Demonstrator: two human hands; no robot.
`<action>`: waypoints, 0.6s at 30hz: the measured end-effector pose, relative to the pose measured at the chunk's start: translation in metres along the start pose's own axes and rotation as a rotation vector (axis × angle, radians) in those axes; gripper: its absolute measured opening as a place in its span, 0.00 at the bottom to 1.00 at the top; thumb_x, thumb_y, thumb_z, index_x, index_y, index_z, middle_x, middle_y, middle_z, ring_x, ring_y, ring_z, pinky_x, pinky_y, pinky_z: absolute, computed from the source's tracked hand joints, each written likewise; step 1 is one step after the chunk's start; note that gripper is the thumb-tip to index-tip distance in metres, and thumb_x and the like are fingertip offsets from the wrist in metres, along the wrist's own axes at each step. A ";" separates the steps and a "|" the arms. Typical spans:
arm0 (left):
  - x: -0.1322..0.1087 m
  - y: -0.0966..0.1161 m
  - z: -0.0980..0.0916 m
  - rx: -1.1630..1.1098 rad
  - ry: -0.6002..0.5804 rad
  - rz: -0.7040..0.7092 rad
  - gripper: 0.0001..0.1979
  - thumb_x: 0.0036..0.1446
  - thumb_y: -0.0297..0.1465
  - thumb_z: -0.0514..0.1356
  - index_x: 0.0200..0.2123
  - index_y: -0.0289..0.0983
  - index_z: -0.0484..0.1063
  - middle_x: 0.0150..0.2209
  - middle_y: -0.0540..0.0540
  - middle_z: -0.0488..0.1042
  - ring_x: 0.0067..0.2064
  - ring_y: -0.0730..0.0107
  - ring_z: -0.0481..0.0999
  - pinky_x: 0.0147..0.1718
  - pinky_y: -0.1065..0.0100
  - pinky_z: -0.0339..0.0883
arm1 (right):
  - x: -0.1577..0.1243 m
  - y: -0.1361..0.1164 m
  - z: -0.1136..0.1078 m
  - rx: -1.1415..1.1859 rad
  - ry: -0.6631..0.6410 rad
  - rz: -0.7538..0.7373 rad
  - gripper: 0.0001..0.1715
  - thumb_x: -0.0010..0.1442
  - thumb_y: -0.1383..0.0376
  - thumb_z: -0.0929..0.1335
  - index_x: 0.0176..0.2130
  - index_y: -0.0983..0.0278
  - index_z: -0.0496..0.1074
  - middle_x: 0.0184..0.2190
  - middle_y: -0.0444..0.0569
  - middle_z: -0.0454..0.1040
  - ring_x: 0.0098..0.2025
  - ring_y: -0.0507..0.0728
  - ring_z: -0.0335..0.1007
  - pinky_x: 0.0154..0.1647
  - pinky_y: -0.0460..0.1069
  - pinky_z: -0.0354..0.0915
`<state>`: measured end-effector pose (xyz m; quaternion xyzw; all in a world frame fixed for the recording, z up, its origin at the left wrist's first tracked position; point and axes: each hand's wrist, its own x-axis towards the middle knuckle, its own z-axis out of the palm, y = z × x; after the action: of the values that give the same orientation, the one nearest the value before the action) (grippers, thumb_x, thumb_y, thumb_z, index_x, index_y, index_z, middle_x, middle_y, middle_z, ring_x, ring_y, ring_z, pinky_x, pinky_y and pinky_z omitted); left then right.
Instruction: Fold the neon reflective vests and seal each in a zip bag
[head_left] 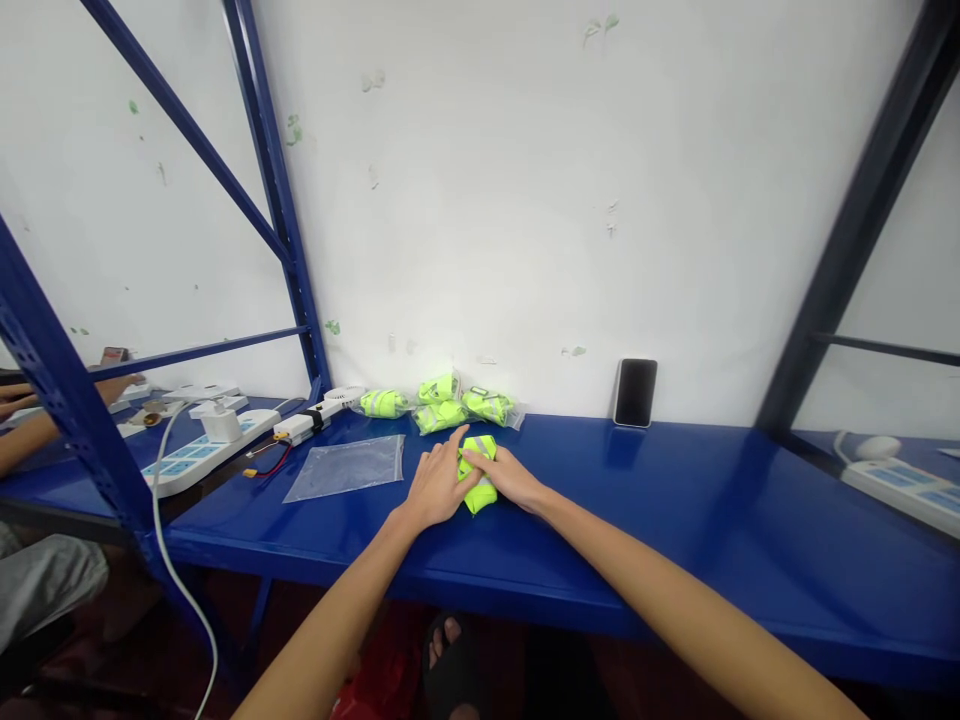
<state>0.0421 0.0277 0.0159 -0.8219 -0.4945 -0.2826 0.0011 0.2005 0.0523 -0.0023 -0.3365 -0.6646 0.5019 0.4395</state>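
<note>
A folded yellow-green cloth bundle with grey strips lies on the blue table, between my two hands. My left hand presses its left side, thumb across the cloth. From the right, my right hand grips the bundle's upper right part, its thumb on top. A flat clear plastic bag rests to the left of my hands. Behind, near the wall, several similar bundles in clear bags are grouped together.
At the left stand a power strip with a plugged-in adapter, a white cable and a small device with wires. A phone leans on the wall. Blue posts frame both sides. Another person's arm shows at far left.
</note>
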 end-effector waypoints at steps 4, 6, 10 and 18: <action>0.001 0.002 0.003 0.004 0.135 -0.028 0.31 0.56 0.40 0.56 0.60 0.39 0.51 0.49 0.41 0.71 0.48 0.54 0.70 0.44 0.59 0.59 | 0.008 0.004 0.003 -0.152 0.201 -0.141 0.35 0.56 0.53 0.68 0.59 0.60 0.58 0.44 0.49 0.72 0.43 0.57 0.70 0.45 0.53 0.65; 0.001 0.002 0.003 0.004 0.182 -0.029 0.28 0.55 0.40 0.56 0.57 0.39 0.54 0.48 0.42 0.71 0.47 0.55 0.70 0.43 0.60 0.59 | 0.012 0.003 0.005 -0.206 0.275 -0.234 0.38 0.55 0.55 0.69 0.60 0.58 0.55 0.47 0.50 0.70 0.45 0.57 0.68 0.46 0.52 0.65; 0.000 0.001 0.003 0.042 0.244 -0.038 0.23 0.56 0.39 0.55 0.53 0.39 0.57 0.46 0.44 0.72 0.47 0.57 0.71 0.42 0.62 0.59 | 0.017 -0.003 0.009 -0.357 0.299 -0.402 0.17 0.59 0.58 0.66 0.47 0.61 0.68 0.47 0.50 0.69 0.50 0.58 0.65 0.51 0.52 0.62; -0.004 0.000 0.003 0.154 0.206 0.014 0.19 0.60 0.39 0.52 0.53 0.37 0.60 0.44 0.41 0.74 0.46 0.55 0.72 0.43 0.60 0.58 | -0.004 -0.020 0.006 -0.680 0.043 -0.445 0.19 0.68 0.59 0.55 0.51 0.61 0.67 0.51 0.52 0.67 0.51 0.57 0.66 0.54 0.53 0.59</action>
<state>0.0419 0.0254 0.0113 -0.7894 -0.5064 -0.3267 0.1167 0.1962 0.0415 0.0152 -0.3209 -0.8401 0.1388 0.4147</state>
